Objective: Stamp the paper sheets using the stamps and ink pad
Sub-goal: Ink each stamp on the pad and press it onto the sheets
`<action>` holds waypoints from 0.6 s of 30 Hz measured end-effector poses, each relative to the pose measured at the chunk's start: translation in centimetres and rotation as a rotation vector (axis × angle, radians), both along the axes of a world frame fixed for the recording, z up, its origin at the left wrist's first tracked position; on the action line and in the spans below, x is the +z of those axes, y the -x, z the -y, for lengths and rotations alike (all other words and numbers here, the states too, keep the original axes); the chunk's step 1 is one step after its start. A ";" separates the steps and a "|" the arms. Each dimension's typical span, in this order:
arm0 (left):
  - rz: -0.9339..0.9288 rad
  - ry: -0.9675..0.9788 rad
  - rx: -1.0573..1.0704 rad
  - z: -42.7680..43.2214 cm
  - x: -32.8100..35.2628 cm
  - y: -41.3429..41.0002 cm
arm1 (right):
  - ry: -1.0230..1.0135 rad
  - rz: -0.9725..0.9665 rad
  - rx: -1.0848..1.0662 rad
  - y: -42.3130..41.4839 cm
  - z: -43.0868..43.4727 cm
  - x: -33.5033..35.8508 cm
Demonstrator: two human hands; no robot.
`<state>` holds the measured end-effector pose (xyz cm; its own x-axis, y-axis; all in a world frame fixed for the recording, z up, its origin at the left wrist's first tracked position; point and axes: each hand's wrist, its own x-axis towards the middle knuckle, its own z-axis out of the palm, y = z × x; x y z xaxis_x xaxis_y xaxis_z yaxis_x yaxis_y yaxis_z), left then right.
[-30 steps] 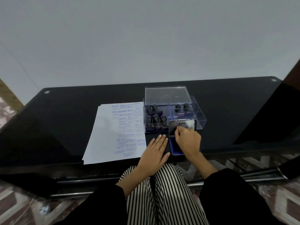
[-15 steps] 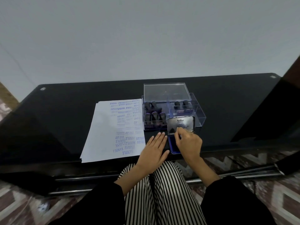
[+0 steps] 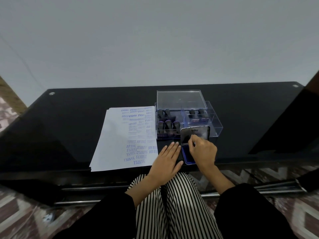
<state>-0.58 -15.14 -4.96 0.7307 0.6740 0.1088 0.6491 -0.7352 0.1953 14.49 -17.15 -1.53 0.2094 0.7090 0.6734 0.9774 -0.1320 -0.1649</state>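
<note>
The black glass table [image 3: 69,135] carries everything, and the ink pad [image 3: 186,157] sits at its near edge, straight in front of the person, probably so that inking needs only a short reach.

To the left of the ink pad lies the stack of paper sheets [image 3: 112,145]. The top sheet is already crowded with blue impressions down the side nearest the pad, which suggests the work on it is far along.

Just behind the ink pad stands a clear plastic box [image 3: 214,125], with its loose cover [image 3: 179,99] resting across its far side.

The left hand [image 3: 166,161] lies flat on the glass just left of the ink pad, between it and the sheets, with its fingers straight and close together. It holds nothing and seems placed to brace.

The right hand [image 3: 203,153] hangs over the ink pad with its fingers curled and bunched. The tips pinch the lower part of the pad's hinged lid [image 3: 198,132], which stands upright. I cannot tell whether it is being opened or closed.

The stamps [image 3: 168,125] stand behind and left of the ink pad in the box's compartments, handles up for easy picking. None is in a hand.
</note>
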 end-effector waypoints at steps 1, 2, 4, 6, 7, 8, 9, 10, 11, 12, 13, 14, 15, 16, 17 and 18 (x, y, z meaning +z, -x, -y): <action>0.003 -0.007 -0.001 0.0 -0.1 0.0 | -0.001 -0.001 0.001 0.0 0.0 -0.1; 0.009 -0.017 -0.001 0.0 -0.1 0.0 | -0.002 -0.004 0.001 0.0 0.0 -0.1; 0.018 -0.027 -0.002 0.0 0.0 0.0 | -0.006 -0.006 0.002 0.0 0.0 -0.2; 0.012 -0.010 0.000 0.0 0.0 0.0 | -0.008 -0.004 0.005 0.0 0.1 -0.2; 0.012 -0.004 0.001 0.0 0.1 0.0 | -0.009 -0.002 0.004 0.0 0.1 -0.2; 0.013 -0.006 0.000 0.0 0.0 0.0 | -0.009 0.000 0.002 0.0 0.2 -0.2; 0.015 -0.010 -0.001 0.0 0.1 -0.1 | -0.009 0.000 0.001 0.0 0.1 -0.2; 0.019 -0.014 -0.002 0.0 0.0 -0.1 | -0.009 -0.001 0.001 0.0 0.1 -0.2; 0.020 -0.016 -0.004 0.0 0.0 0.0 | -0.009 -0.003 0.001 0.0 0.1 -0.2; 0.019 -0.018 -0.005 0.0 0.0 0.0 | -0.010 -0.006 0.002 0.0 0.1 -0.2; 0.020 -0.019 -0.005 0.0 -0.1 0.0 | -0.011 -0.009 0.002 0.0 0.1 -0.2; 0.023 -0.022 -0.005 0.0 -0.2 0.0 | -0.012 -0.011 0.003 0.0 0.1 -0.2; 0.024 -0.024 -0.005 0.0 -0.2 0.0 | -0.013 -0.014 0.003 0.0 0.1 -0.2; 0.023 -0.026 -0.005 0.0 -0.2 -0.1 | -0.011 -0.016 0.003 0.0 0.1 -0.2; 0.025 -0.029 -0.005 0.0 -0.2 -0.1 | -0.007 -0.017 0.002 0.0 0.1 -0.2; 0.033 -0.027 -0.005 0.0 -0.2 -0.1 | -0.003 -0.019 0.001 0.0 0.1 -0.2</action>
<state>-0.46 -15.12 -5.15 0.7299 0.6666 0.1511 0.6388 -0.7439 0.1961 14.49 -17.22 -1.75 0.2211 0.7070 0.6717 0.9743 -0.1303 -0.1835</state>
